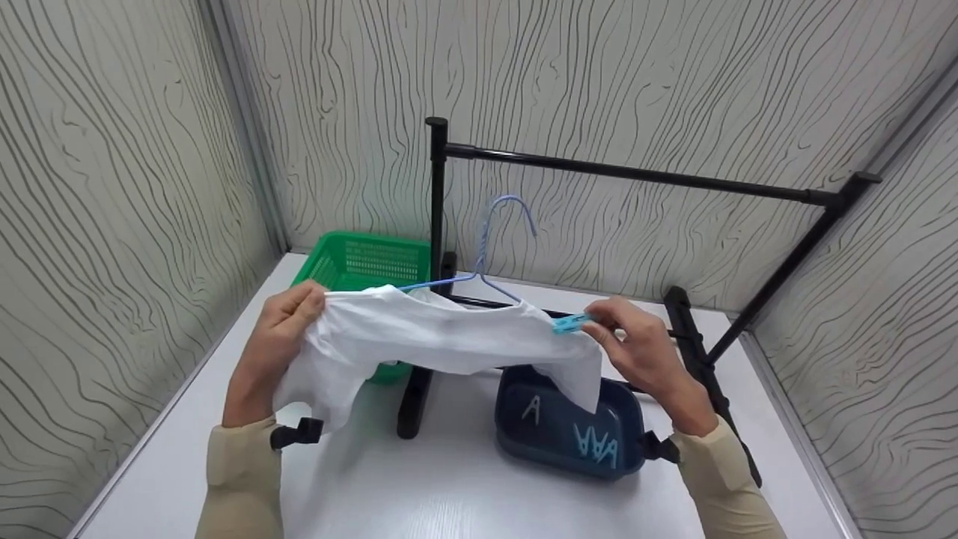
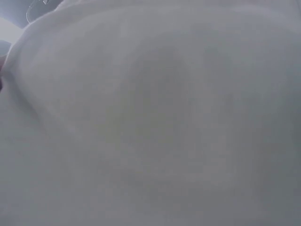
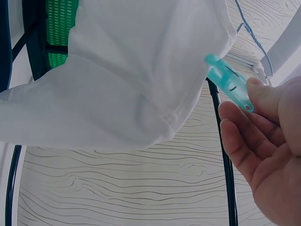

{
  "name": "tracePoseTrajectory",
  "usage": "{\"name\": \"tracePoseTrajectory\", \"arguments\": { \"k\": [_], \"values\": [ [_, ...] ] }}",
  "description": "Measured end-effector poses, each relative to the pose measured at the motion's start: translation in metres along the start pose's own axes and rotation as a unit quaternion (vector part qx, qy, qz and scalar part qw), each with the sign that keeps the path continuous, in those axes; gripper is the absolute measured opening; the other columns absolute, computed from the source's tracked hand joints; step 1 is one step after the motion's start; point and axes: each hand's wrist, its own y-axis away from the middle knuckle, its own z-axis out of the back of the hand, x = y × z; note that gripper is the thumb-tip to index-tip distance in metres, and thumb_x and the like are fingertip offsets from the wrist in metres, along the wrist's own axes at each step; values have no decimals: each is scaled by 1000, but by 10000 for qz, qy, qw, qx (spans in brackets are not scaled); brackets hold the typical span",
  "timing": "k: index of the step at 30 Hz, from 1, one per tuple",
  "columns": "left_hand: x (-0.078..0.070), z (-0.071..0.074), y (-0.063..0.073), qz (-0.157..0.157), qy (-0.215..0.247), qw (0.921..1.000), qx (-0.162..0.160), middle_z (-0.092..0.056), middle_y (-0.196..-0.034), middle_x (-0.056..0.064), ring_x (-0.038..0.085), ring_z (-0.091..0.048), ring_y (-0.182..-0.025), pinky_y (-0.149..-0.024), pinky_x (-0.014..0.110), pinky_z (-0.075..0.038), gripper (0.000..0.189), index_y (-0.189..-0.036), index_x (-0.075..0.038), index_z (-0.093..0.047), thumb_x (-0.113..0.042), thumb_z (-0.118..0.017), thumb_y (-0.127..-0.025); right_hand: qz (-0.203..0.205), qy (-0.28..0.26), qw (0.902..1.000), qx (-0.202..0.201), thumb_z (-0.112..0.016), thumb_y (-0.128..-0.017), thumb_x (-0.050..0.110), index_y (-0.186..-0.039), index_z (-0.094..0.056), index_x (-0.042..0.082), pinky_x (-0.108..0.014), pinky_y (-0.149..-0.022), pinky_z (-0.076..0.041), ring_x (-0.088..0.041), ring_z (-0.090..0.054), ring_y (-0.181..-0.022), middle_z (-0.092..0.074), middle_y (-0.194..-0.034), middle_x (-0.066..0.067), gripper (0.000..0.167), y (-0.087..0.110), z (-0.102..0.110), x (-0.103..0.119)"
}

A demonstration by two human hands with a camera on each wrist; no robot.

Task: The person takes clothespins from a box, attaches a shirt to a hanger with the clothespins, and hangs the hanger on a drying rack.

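Overhead, white cloth [image 1: 419,337] draped on blue hanger [image 1: 486,247], left hand [image 1: 281,337] gripping one end, right hand [image 1: 636,348] pinching a turquoise clothespin [image 1: 570,323] — clipped at the other end, hands well apart.

A white garment [image 1: 419,333] hangs draped over a light blue wire hanger [image 1: 479,273], held up above the surface with its hook upward. The cloth is stretched roughly level between both hands, its left end bunched, its right end drooping in a loose flap. A turquoise clothespin [image 1: 570,323] sits at the garment's right edge, its jaws on the fabric's corner and its tail pointing right.
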Motion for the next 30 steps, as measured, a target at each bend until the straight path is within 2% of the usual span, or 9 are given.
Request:
{"name": "tracePoseTrajectory", "arguments": {
  "k": [8,15,22,30],
  "values": [
    [-4,-7,-2,-83,98,9999,112,-52,-74,1,12,-52,-64,-57,26,-43,23,-89,4,-59,-7,-45,-103,20,-25,10000,-75,-79,-77,-2,-97,-65,5,-18,-62,-47,-6,-60,-70,-65,-82,1,25,1,4,1],
    [-3,-10,-4,-78,282,9994,192,-54,-74,1,12,-54,-64,-56,26,-45,25,-88,5,-58,-9,-45,-104,-49,-40,10000,-23,-77,-79,-3,-99,-65,5,-14,-65,-44,-6,-59,-70,-65,-84,1,25,3,6,2],
    [4,-14,-7,-406,379,9983,199,-55,-74,-3,9,-54,-64,-55,23,-44,25,-86,7,-58,-4,-43,-103,-89,-126,9999,-8,-77,-78,-4,-97,-65,6,-11,-67,-44,-6,-57,-71,-64,-84,3,25,5,9,3],
    [8,-20,-7,-691,705,9949,204,-59,-76,-3,8,-56,-65,-55,22,-45,24,-87,10,-57,-2,-42,-103,-147,-195,9996,129,-77,-81,-1,-100,-65,6,-11,-62,-40,-3,-51,-69,-62,-83,3,23,3,8,2]
  ]
}}
